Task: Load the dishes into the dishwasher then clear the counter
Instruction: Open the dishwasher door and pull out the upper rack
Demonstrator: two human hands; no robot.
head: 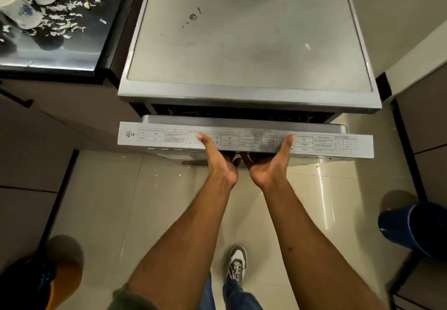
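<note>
A steel dishwasher (249,31) stands straight ahead, and its door (326,144) is tipped a little way out, leaving a dark gap at the top. My left hand (219,162) and my right hand (271,164) grip the door's top edge side by side at its middle: thumbs lie on the labelled strip, fingers curl underneath out of sight. On the black counter (72,60) at the upper left stand white cups with blue flowers (26,7) among several white scraps (65,23).
A brown cabinet front (60,111) sits left of the dishwasher and another cabinet (425,106) sits right. A blue bucket (411,227) stands on the tiled floor at the right. A dark and orange object (48,283) is at the lower left. My shoe (237,263) is below.
</note>
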